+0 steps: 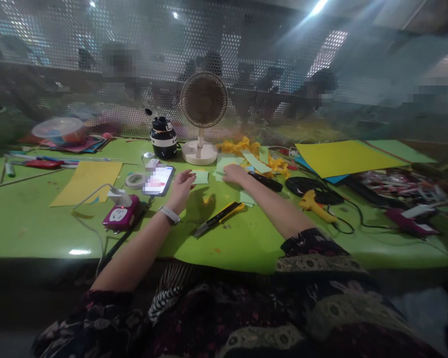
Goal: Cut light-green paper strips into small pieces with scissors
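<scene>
My left hand (182, 188), with a pale band at the wrist, hovers between a lit phone (159, 180) and a small pale green paper piece (200, 177). Its fingers are loosely bent and apart, holding nothing that I can see. Bent down over a pile of pale green paper pieces (227, 161), my right hand (236, 174) has its fingers drawn together; anything between the fingertips is hidden. A yellow and black box cutter (220, 219) lies on the green table (254, 243) between my forearms. Under my right forearm are a black stapler-like object (266, 182) and more green scraps (248, 198).
Behind the papers stand a small fan (199, 153) and a dark bottle (164, 141). Crumpled orange paper (242, 145) lies beside the fan. A yellow glue gun (317, 206) with its cord is at right; a purple socket box (122, 214), tape roll (135, 180) and yellow sheet (89, 181) at left.
</scene>
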